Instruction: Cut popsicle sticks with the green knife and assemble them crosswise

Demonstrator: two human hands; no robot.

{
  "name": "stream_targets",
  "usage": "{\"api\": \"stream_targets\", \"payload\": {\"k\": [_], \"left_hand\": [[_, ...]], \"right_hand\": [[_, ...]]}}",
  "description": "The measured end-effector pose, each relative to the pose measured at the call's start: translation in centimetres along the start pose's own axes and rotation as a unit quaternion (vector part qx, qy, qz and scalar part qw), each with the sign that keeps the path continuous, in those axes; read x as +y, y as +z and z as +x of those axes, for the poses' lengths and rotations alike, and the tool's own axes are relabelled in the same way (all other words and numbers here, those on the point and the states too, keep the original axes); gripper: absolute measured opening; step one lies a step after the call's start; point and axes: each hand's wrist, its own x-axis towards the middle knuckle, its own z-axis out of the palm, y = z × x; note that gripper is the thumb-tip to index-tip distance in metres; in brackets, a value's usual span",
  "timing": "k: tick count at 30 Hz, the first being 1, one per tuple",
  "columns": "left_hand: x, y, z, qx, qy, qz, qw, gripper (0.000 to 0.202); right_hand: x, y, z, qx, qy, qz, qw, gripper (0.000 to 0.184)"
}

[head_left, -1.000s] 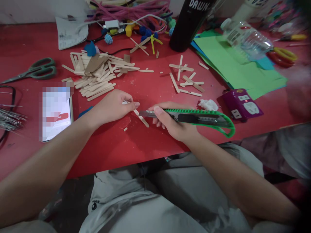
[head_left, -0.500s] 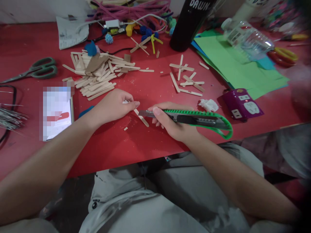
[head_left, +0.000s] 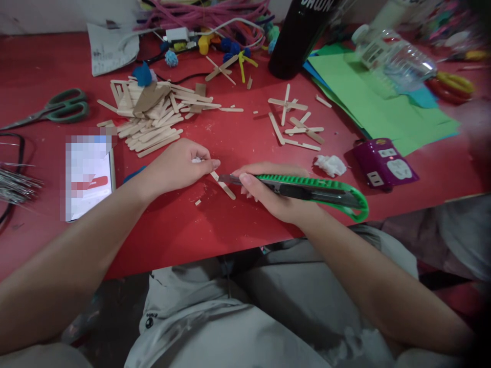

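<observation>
My right hand [head_left: 268,197] grips a green utility knife [head_left: 326,191], its blade tip resting against a wooden craft stick [head_left: 224,187] that lies on the red table [head_left: 238,138]. My left hand [head_left: 176,166] is curled, its fingertips pinching and pressing down the stick's left end, with a small white scrap under the fingers. A tiny wood chip lies just below the stick.
A pile of craft sticks [head_left: 153,120] and green scissors [head_left: 57,110] lie to the left, a phone [head_left: 88,176] near my left forearm. Crossed sticks [head_left: 293,122], white wad [head_left: 330,164], purple power adapter [head_left: 385,163], green paper [head_left: 376,102], plastic bottle [head_left: 391,53] and black bottle [head_left: 297,41] stand right.
Hands hold nearly the same pose. The knife's rear end has dipped slightly and the blade has edged a little along the stick; the view shifted slightly.
</observation>
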Motion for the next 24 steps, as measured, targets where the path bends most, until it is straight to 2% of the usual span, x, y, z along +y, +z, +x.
{"api": "stream_targets", "payload": {"k": [5, 9, 11, 14, 16, 20, 22, 24], "left_hand": [[-0.1, 0.1, 0.0, 0.005, 0.006, 0.011, 1.0, 0.036], [0.0, 0.1, 0.0, 0.0, 0.012, 0.022, 1.0, 0.035], [0.1, 0.2, 0.0, 0.0, 0.012, 0.021, 1.0, 0.035], [0.0, 0.3, 0.1, 0.005, 0.011, 0.018, 1.0, 0.037], [-0.1, 0.4, 0.1, 0.007, 0.014, 0.017, 1.0, 0.037], [-0.1, 0.4, 0.2, -0.007, 0.012, 0.022, 1.0, 0.035], [0.1, 0.3, 0.2, -0.006, 0.007, 0.025, 1.0, 0.036], [0.2, 0.3, 0.2, 0.0, 0.004, 0.029, 1.0, 0.037]], "right_hand": [[-0.4, 0.1, -0.3, 0.011, -0.08, -0.031, 0.996, 0.017], [-0.4, 0.4, -0.4, -0.016, -0.146, -0.06, 0.987, 0.013], [-0.2, 0.3, -0.3, -0.024, -0.131, -0.062, 0.989, 0.014], [0.2, 0.0, 0.2, -0.019, -0.047, -0.042, 0.998, 0.018], [0.2, -0.1, 0.5, -0.035, -0.019, -0.035, 0.999, 0.021], [-0.2, -0.3, 0.6, -0.051, -0.084, -0.035, 0.995, 0.018], [-0.3, -0.4, 0.7, -0.045, -0.072, -0.035, 0.996, 0.019], [-0.3, -0.4, 0.8, -0.037, -0.03, -0.045, 0.998, 0.021]]}}
